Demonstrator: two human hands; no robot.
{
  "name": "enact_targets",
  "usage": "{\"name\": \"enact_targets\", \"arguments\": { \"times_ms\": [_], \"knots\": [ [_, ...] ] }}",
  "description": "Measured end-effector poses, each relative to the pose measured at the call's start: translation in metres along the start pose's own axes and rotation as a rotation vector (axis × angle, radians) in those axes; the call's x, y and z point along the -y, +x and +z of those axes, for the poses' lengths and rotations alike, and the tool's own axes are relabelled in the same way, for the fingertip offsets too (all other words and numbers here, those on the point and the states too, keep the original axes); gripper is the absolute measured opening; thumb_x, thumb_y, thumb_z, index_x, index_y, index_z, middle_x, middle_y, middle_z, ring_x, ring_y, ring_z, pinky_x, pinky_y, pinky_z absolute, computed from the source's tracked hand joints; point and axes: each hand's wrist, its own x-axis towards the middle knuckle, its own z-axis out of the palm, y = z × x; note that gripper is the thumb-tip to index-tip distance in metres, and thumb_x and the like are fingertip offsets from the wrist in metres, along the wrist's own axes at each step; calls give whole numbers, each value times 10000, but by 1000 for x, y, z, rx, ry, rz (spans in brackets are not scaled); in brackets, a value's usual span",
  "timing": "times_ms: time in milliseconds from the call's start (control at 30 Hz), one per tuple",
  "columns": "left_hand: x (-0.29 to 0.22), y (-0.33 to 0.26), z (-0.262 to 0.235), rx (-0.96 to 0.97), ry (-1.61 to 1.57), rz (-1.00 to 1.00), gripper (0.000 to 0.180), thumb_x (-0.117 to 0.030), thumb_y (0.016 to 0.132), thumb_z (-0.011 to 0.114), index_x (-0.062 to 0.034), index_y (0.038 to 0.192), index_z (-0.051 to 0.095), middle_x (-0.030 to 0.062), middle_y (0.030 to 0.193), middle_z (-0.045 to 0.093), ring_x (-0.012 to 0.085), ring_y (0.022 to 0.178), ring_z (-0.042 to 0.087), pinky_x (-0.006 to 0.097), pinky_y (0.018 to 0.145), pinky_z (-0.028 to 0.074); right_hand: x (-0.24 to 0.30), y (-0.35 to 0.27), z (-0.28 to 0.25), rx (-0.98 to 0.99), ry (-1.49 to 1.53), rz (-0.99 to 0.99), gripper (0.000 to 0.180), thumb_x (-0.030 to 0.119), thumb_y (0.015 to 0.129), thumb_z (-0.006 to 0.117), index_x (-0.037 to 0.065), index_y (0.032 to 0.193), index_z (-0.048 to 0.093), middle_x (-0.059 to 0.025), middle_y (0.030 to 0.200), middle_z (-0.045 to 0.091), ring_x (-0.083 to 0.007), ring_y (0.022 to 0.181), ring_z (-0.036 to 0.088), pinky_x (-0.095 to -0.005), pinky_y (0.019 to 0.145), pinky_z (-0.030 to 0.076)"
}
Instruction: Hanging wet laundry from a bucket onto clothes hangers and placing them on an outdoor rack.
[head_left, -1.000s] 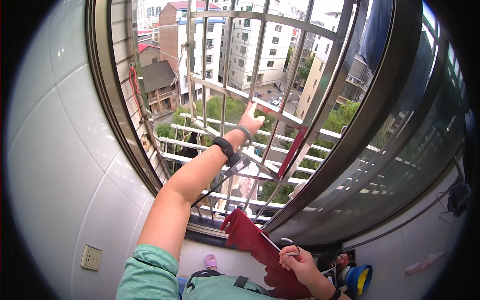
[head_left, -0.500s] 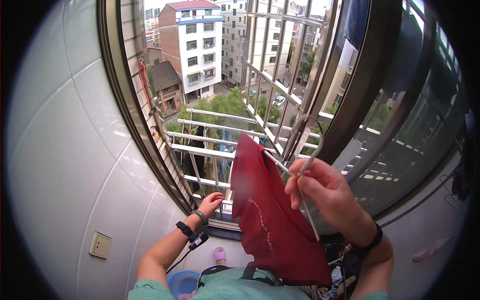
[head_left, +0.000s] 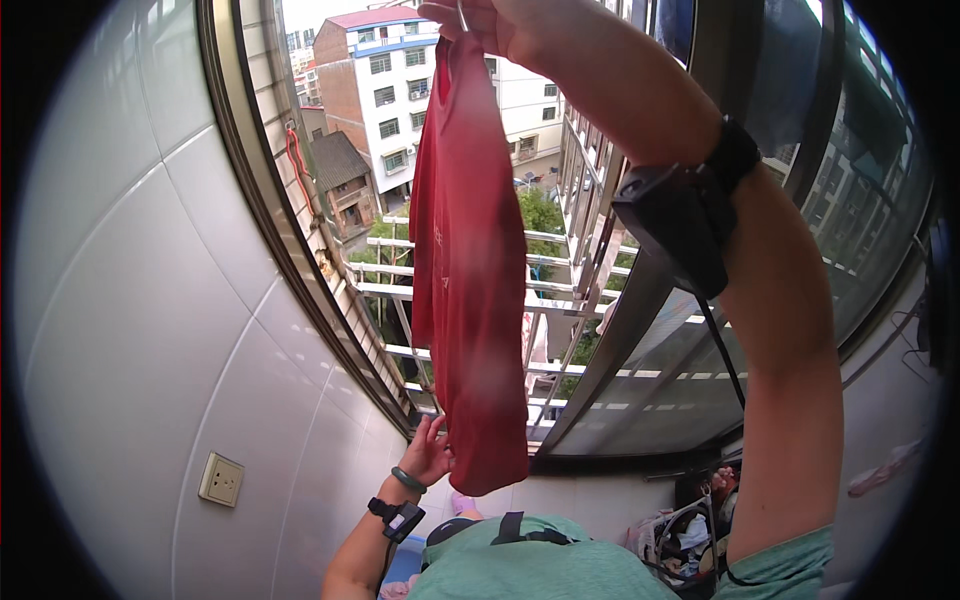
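Note:
A dark red shirt (head_left: 475,270) with small pale lettering hangs lengthwise in front of the window, on a metal clothes hanger (head_left: 463,16). At the top edge of the view, my right hand (head_left: 495,25) is closed round the hanger just above the collar, with the arm raised high. The rest of the hanger is hidden inside the shirt. Down by the lower left edge of the shirt is my left hand (head_left: 428,452), its fingers apart and pointing up. Whether its fingertips touch the cloth, I cannot tell.
Metal window bars (head_left: 390,292) form a cage outside the open window, with clothes hanging in it. A dark-framed sliding pane (head_left: 660,350) stands at right. A basket of laundry (head_left: 690,535) sits low right; a blue basin (head_left: 402,560) is beside me. White tiles with a socket (head_left: 221,480) line the left wall.
My right hand has lifted the hanger up and away, so the shirt, earlier slanting across my front, now hangs straight. My left hand has shifted slightly right and down, closer to the shirt.

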Motion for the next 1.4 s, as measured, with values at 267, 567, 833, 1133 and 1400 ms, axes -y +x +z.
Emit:
{"name": "enact_targets", "arguments": {
  "times_ms": [267,567,833,1133,1400],
  "knots": [
    [-98,-34,156,441,-398,107,522,-407,912,362,-78,1313,309,153,1312,393,303,1205,386,461,997,337,-79,32,-43,-482,379,569,233,1,828,525,-66,1046,476,-198,1095,514,-263,1041,488,-330,856,439],
    [-204,32,181,206,-15,293,526,-408,898,414,-51,1280,363,144,1302,410,303,1191,408,478,1005,323,-189,54,-94,-774,250,755,172,21,818,535,-43,976,514,-165,996,546,-234,922,519,-310,766,450],
    [-254,117,179,234,-105,225,474,-372,904,417,-41,1242,394,147,1267,442,286,1182,416,463,996,329,-295,59,-105,-929,216,893,122,39,810,545,-23,914,548,-136,908,574,-208,816,546,-292,686,460],
    [-274,230,160,44,-217,18,381,-339,884,469,-22,1095,470,161,1085,531,285,983,542,443,844,466,-399,38,-147,-1132,167,994,81,59,800,555,0,845,586,-104,809,606,-179,698,576,-272,596,471],
    [-268,321,152,100,-208,-230,417,-378,883,446,-38,1116,506,144,1134,537,294,1032,514,443,835,434,-459,26,-203,-1246,122,1075,80,77,791,564,20,783,620,-75,721,634,-153,592,603,-254,516,481]
  ]
}}
